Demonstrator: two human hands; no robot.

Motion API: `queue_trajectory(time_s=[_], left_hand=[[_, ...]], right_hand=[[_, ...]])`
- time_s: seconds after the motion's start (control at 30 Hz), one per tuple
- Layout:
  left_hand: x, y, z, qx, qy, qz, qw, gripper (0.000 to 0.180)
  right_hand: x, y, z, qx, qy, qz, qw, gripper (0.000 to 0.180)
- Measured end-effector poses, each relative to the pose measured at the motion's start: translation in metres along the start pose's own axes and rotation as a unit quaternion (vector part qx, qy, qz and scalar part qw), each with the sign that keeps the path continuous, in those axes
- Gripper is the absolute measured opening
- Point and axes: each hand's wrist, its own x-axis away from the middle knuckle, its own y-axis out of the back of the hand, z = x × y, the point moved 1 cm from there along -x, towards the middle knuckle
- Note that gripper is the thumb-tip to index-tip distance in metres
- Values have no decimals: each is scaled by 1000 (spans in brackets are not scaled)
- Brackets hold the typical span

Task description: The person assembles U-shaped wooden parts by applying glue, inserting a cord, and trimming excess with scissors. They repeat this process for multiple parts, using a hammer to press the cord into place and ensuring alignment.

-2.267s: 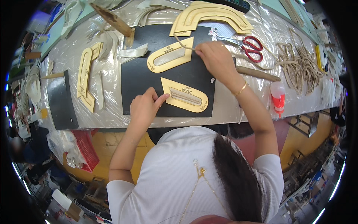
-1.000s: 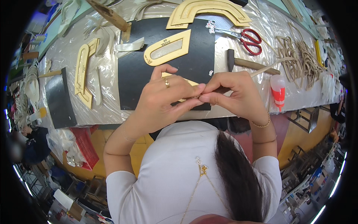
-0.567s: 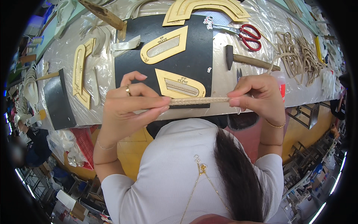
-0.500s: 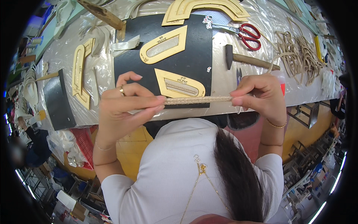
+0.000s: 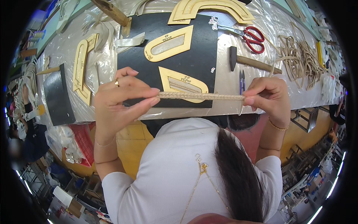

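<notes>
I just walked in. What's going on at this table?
A person in a white short-sleeved top holds a flat braided beige cord straight between the left hand and the right hand, pinching it at both sides. Beyond it, a pale yellow slotted template and a second such template lie on a black rectangular mat. To the right lie red-handled metal scissors, a wooden-handled hammer and a loose heap of beige cords.
</notes>
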Motion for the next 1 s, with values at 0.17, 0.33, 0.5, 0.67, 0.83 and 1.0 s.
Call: queue_trajectory(time_s=[0.17, 0.33, 0.5, 0.67, 0.83, 1.0], left_hand=[[-20, -28, -12, -166, -47, -1, 985, 26], [-35, -46, -20, -71, -27, 176, 982, 24], [-24, -20, -18, -42, 60, 273, 959, 15], [-1, 26, -9, -47, 162, 229, 959, 15], [21, 64, 15, 7, 274, 180, 945, 13], [37, 89, 35, 13, 312, 148, 938, 17]], right_hand=[[-19, -22, 8, 137, 110, 35, 984, 9], [-33, -51, 13, 253, 189, 81, 946, 12], [-31, -45, 15, 259, 166, 144, 941, 11], [-35, -3, 12, 205, 61, 146, 966, 15], [-38, 52, 15, 215, -46, 121, 968, 15], [-27, 127, 27, 247, -80, 79, 963, 11]])
